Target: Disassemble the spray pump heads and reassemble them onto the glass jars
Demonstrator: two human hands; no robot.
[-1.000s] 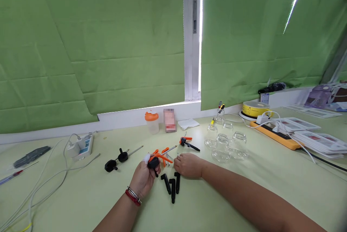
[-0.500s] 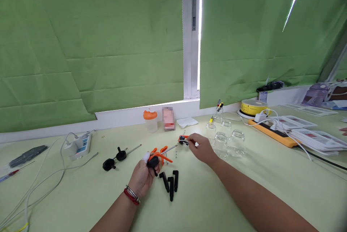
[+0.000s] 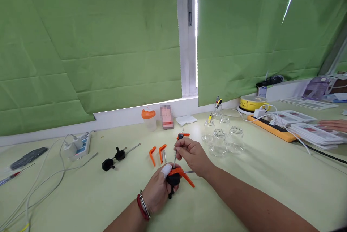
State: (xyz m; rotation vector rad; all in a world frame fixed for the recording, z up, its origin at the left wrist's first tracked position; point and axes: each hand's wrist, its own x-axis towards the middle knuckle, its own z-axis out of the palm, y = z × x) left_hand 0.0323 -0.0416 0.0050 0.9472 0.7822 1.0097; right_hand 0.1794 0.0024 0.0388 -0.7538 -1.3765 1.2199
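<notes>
Two things held above the tabletop [image 3: 217,206]: clasping a black part [image 3: 173,179] with an orange lever [image 3: 187,179] in the left hand [image 3: 158,190], pinching a slim metal rod [image 3: 175,160] in the right hand [image 3: 193,156], tip down at the part.

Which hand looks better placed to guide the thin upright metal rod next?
Probably the right hand: its fingertips pinch the thin metal rod near the top, above the black-and-orange piece. The left hand seems better suited to steadying that piece, which it grips.
</notes>
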